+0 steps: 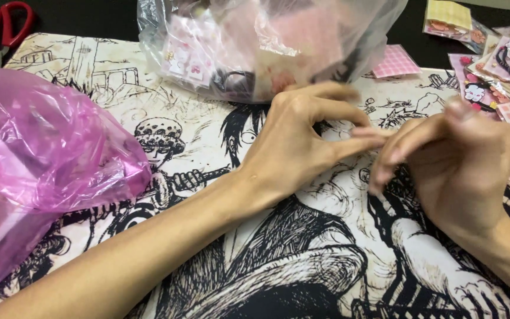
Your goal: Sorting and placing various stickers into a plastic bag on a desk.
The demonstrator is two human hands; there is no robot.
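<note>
Meeting at centre right of the frame, left hand [293,147] and right hand [461,162] touch fingertips, fingers narrow and curled; whether anything is pinched between them, cannot tell. Both hover over a black-and-white cartoon-print mat [208,153]. Clear plastic bag [255,44] just above; pink bag [36,153] at left; packets [497,65] upper right.

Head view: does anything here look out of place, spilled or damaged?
Nothing stands out as damaged or spilled. The small pink cards lie in a loose, overlapping heap at the right edge. The left hand and right hand meet fingertip to fingertip above the printed mat.
</note>
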